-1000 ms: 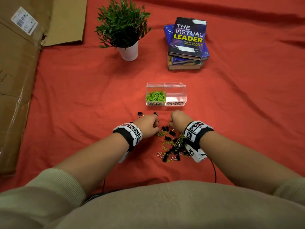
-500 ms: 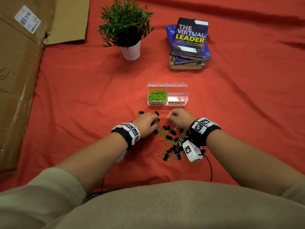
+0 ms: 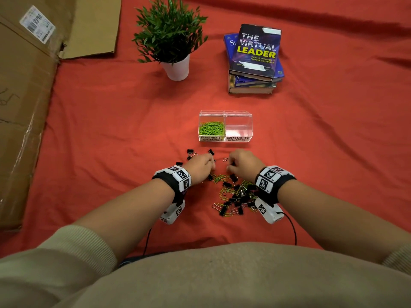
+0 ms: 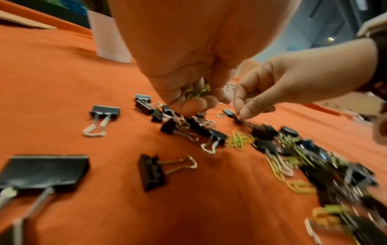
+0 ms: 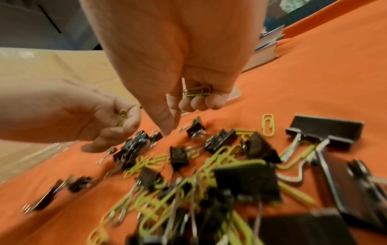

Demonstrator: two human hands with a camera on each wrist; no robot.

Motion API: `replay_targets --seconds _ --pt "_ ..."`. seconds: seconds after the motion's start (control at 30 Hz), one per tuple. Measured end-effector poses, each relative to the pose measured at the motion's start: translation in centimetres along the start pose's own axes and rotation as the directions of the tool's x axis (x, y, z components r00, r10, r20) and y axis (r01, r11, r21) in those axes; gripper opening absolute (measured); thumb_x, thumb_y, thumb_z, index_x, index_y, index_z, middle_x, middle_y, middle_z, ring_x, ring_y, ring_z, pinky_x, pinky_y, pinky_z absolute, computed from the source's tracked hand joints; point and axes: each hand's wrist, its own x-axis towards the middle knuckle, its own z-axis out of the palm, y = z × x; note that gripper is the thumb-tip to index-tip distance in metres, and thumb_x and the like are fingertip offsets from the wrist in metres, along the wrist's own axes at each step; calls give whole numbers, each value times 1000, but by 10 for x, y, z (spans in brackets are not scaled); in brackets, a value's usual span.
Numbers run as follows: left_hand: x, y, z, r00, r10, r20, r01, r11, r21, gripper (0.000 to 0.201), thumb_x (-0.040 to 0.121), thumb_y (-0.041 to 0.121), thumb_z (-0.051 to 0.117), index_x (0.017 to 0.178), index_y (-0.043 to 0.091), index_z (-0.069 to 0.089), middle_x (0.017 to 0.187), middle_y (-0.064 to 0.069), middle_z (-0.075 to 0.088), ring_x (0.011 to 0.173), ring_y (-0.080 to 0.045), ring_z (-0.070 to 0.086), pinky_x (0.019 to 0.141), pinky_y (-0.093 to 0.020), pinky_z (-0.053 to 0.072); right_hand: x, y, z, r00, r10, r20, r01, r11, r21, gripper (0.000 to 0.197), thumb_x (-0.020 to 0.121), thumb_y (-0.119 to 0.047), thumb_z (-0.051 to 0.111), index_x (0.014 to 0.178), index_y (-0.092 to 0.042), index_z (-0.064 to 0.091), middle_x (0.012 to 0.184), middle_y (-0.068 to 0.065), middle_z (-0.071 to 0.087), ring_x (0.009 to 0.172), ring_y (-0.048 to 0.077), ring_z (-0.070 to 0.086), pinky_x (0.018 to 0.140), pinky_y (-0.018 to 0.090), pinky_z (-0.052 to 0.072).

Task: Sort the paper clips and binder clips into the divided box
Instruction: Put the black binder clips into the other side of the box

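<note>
A clear divided box (image 3: 225, 138) stands on the red cloth. Its left compartment, labelled PAPER CLIPS, holds green paper clips (image 3: 212, 130); the right one, labelled BINDER CLIPS, looks empty. A mixed pile of black binder clips and green paper clips (image 3: 235, 194) lies in front of the box. Both hands are at the pile's far edge. My left hand (image 3: 201, 165) (image 4: 194, 102) grips a few green paper clips (image 4: 196, 92) in curled fingers. My right hand (image 3: 241, 163) (image 5: 188, 106) also holds green paper clips (image 5: 196, 91) in its curled fingers, thumb pointing down at the pile.
A potted plant (image 3: 171, 41) and a stack of books (image 3: 253, 61) stand behind the box. Flattened cardboard (image 3: 24, 96) covers the left side. A few loose binder clips (image 3: 190, 152) lie left of the hands.
Both hands stay at the far edge of the pile with only small shifts. The right wrist has slid slightly to the right.
</note>
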Motion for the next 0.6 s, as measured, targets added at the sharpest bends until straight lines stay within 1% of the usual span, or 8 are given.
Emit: replay_targets --seconds 0.07,0.13,0.27,0.3,0.37,0.5,0.57,0.6 --pt "0 4 9 999 45 15 -46 988 145 18 93 16 38 93 9 55 78 -4 58 72 -23 57 61 -28 42 -4 -3 9 998 -45 41 47 998 -45 11 84 -20 62 90 -10 63 99 8 62 91 24 59 73 28 42" --pt "1 4 18 996 91 5 -89 956 278 16 92 23 42 93 10 51 91 -12 62 87 -31 59 72 -36 45 -7 -5 17 998 -63 32 65 996 -68 18 83 -24 62 92 -8 60 102 11 60 95 27 57 77 32 42" --pt "0 -3 28 981 192 37 -179 807 563 33 88 35 56 106 8 47 111 -13 58 104 -32 56 83 -43 48 -10 -8 23 997 -40 62 49 987 -155 27 82 -27 62 100 -7 57 109 12 57 101 28 55 81 35 45" --pt "0 -4 29 979 200 44 -186 778 601 36 88 36 58 109 8 47 113 -13 57 107 -32 55 85 -43 47 -11 -9 23 997 -38 72 51 982 -179 28 82 -27 62 101 -7 56 110 12 56 102 29 55 81 35 46" --pt "0 -6 30 978 202 43 -184 757 627 35 91 34 57 112 7 48 116 -14 57 110 -32 55 87 -43 46 -11 -11 24 995 -39 91 58 973 -225 27 83 -25 59 102 -6 54 110 13 56 104 31 55 81 37 46" --pt "0 -6 33 968 239 69 -223 707 671 24 94 19 46 113 5 50 119 -15 58 110 -33 56 88 -42 45 -14 -17 31 989 -34 142 78 946 -314 29 89 -20 51 111 -1 52 117 15 54 113 32 51 88 41 46" --pt "0 -6 34 969 234 85 -226 682 695 24 93 15 44 114 4 50 119 -16 58 110 -33 56 88 -42 45 -13 -17 29 985 -23 171 78 943 -325 29 89 -18 51 111 0 53 117 17 55 113 33 51 89 41 45" --pt "0 -6 34 970 226 92 -223 671 707 25 93 15 44 115 3 49 119 -16 58 110 -34 56 88 -42 45 -12 -17 25 982 -13 189 73 947 -314 26 88 -17 51 107 0 54 114 17 56 109 33 53 87 40 46"
